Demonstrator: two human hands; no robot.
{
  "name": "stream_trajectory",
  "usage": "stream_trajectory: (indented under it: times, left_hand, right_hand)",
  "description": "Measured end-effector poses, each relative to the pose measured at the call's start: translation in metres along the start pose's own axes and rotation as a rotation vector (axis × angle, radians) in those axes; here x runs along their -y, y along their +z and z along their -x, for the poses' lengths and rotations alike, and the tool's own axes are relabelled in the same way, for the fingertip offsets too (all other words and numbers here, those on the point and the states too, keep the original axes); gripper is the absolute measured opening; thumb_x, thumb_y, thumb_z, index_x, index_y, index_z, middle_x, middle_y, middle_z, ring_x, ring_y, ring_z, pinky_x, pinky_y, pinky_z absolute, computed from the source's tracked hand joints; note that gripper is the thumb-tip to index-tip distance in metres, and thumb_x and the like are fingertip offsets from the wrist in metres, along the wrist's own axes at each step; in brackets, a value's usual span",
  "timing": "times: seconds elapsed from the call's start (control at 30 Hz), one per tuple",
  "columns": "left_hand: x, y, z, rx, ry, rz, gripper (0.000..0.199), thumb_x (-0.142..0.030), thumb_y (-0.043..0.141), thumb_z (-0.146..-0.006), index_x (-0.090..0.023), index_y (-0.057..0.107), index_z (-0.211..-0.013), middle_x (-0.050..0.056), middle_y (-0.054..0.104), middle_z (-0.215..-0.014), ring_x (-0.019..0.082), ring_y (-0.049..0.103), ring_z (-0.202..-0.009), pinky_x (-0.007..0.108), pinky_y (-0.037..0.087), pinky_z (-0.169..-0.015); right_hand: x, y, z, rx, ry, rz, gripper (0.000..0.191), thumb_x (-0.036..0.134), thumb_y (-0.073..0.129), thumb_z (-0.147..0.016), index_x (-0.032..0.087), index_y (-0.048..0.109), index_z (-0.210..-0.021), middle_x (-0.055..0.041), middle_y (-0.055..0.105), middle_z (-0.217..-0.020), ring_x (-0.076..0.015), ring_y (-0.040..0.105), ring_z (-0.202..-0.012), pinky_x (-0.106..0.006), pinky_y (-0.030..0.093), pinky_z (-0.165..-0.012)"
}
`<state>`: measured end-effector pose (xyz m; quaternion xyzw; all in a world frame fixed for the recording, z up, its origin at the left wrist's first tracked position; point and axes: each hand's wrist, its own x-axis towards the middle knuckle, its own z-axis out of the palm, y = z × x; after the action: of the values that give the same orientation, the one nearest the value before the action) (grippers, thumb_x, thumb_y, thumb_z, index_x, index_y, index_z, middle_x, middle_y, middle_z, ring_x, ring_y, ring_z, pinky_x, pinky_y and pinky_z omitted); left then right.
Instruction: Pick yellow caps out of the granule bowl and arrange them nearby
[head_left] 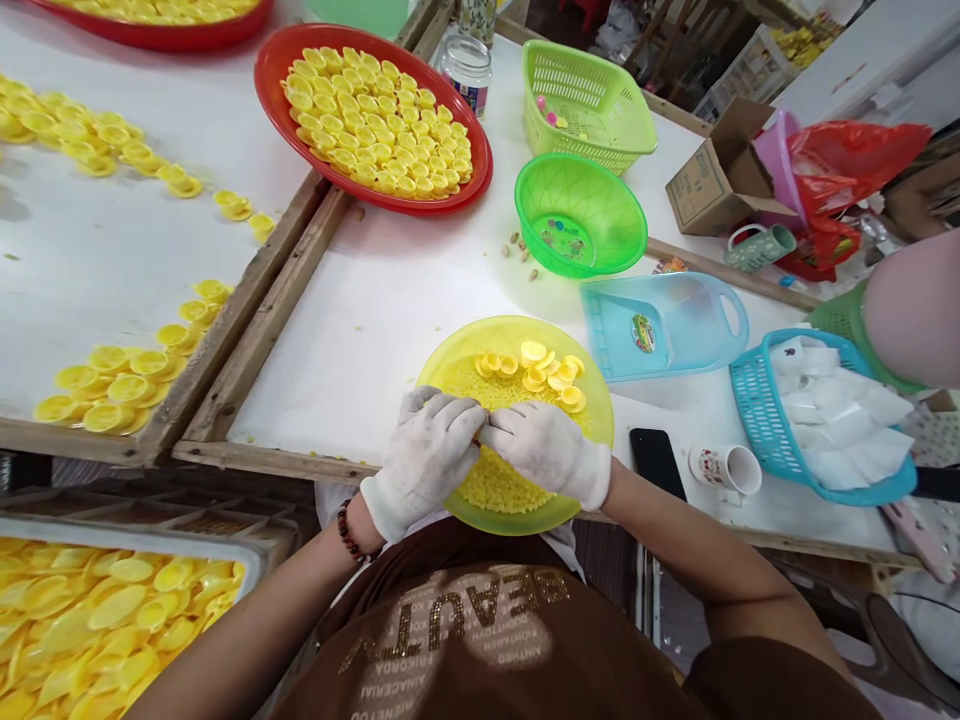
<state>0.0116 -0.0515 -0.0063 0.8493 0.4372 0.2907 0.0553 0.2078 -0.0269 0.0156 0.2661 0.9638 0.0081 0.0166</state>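
A yellow translucent bowl (592, 420) sits at the table's front edge, holding small yellow pellets (502, 485) and several yellow cups (551, 370). Over the bowl, my left hand (431, 450) and my right hand (536, 440), both in white gloves, meet at the fingertips. The fingers of each are curled in a pinch. A small dark brownish bit shows between them, too small to make out. A beaded bracelet circles my left wrist.
Behind stand a red tray (480, 170) of yellow cups, a green bowl (581, 215) and a light green basket (589, 100). Rightward are a blue scoop tray (667, 325), a phone (656, 462), a mug (724, 470) and a blue basket (769, 410). Wooden strips (255, 320) edge the table.
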Motion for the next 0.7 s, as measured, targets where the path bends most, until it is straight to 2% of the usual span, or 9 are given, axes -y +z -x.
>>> stream_trajectory:
  times: [0.1,0.2,0.3,0.37,0.43,0.47,0.53,0.63,0.7]
  left_hand:
    - [-0.004,0.002,-0.006,0.015,0.052,-0.003,0.013,-0.011,0.055,-0.087,-0.016,0.059,-0.099,0.007,0.073,-0.100,0.024,0.065,-0.088,0.044,0.047,-0.089]
    - [-0.009,0.006,-0.014,0.008,0.100,0.039,0.015,-0.010,0.056,-0.087,-0.015,0.057,-0.101,0.008,0.072,-0.099,0.024,0.065,-0.089,0.044,0.048,-0.088]
    - [-0.010,0.010,-0.019,-0.042,0.134,0.078,0.021,-0.011,0.057,-0.087,-0.016,0.055,-0.108,0.008,0.071,-0.104,0.025,0.064,-0.094,0.045,0.049,-0.091]
    - [-0.008,0.012,-0.020,-0.065,0.147,0.108,0.025,-0.010,0.058,-0.087,-0.017,0.054,-0.110,0.007,0.071,-0.105,0.025,0.064,-0.095,0.044,0.049,-0.093]
    - [-0.006,0.013,-0.020,-0.061,0.161,0.127,0.026,-0.010,0.059,-0.086,-0.017,0.054,-0.111,0.007,0.071,-0.108,0.025,0.064,-0.097,0.044,0.048,-0.095]
    - [-0.004,0.012,-0.019,-0.052,0.167,0.123,0.026,-0.011,0.059,-0.086,-0.017,0.054,-0.111,0.007,0.071,-0.109,0.025,0.064,-0.098,0.044,0.048,-0.095]
    - [-0.001,0.009,-0.017,-0.046,0.157,0.080,0.025,-0.012,0.060,-0.087,-0.018,0.055,-0.110,0.007,0.071,-0.110,0.025,0.065,-0.098,0.044,0.047,-0.093]
    - [0.003,-0.001,-0.013,-0.063,0.064,-0.030,0.021,-0.017,0.062,-0.087,-0.020,0.059,-0.107,0.005,0.072,-0.108,0.026,0.066,-0.092,0.045,0.046,-0.088]
    - [0.005,-0.009,-0.009,-0.055,-0.007,-0.080,0.022,-0.021,0.063,-0.088,-0.019,0.060,-0.110,0.005,0.073,-0.104,0.026,0.066,-0.089,0.045,0.045,-0.085]
  right_hand:
    - [0.003,-0.007,-0.001,0.114,0.084,-0.043,0.019,0.010,0.046,-0.097,0.016,0.061,-0.107,-0.0047,0.067,-0.087,-0.0171,0.055,-0.067,-0.033,0.034,-0.058]
    - [0.002,-0.028,0.013,0.172,0.233,-0.145,0.017,0.014,0.047,-0.098,0.016,0.062,-0.105,-0.0042,0.068,-0.085,-0.0150,0.054,-0.064,-0.031,0.030,-0.054]
    - [0.002,-0.054,0.053,0.243,0.340,-0.379,0.012,0.017,0.053,-0.095,0.018,0.065,-0.094,-0.0015,0.068,-0.081,-0.0135,0.055,-0.067,-0.029,0.033,-0.058]
    - [0.005,-0.066,0.086,0.414,0.270,-0.630,0.010,0.016,0.060,-0.089,0.021,0.065,-0.082,0.0027,0.067,-0.076,-0.0115,0.056,-0.066,-0.026,0.035,-0.058]
    - [0.010,-0.069,0.112,0.545,0.307,-0.647,0.014,0.016,0.066,-0.084,0.021,0.064,-0.072,0.0030,0.064,-0.068,-0.0119,0.053,-0.061,-0.026,0.032,-0.055]
    - [0.011,-0.067,0.119,0.551,0.362,-0.576,0.014,0.016,0.065,-0.084,0.021,0.064,-0.071,0.0018,0.062,-0.067,-0.0128,0.052,-0.060,-0.027,0.031,-0.054]
    - [0.009,-0.060,0.118,0.439,0.476,-0.405,0.009,0.015,0.060,-0.087,0.020,0.064,-0.079,-0.0015,0.063,-0.073,-0.0151,0.052,-0.063,-0.029,0.032,-0.055]
    - [0.000,-0.042,0.087,0.217,0.496,-0.398,0.020,0.012,0.053,-0.090,0.018,0.060,-0.107,-0.0064,0.065,-0.100,-0.0180,0.058,-0.082,-0.030,0.041,-0.068]
    - [-0.005,-0.027,0.057,0.192,0.510,-0.456,0.034,0.018,0.058,-0.089,0.018,0.054,-0.123,-0.0100,0.060,-0.115,-0.0200,0.059,-0.089,-0.032,0.045,-0.074]
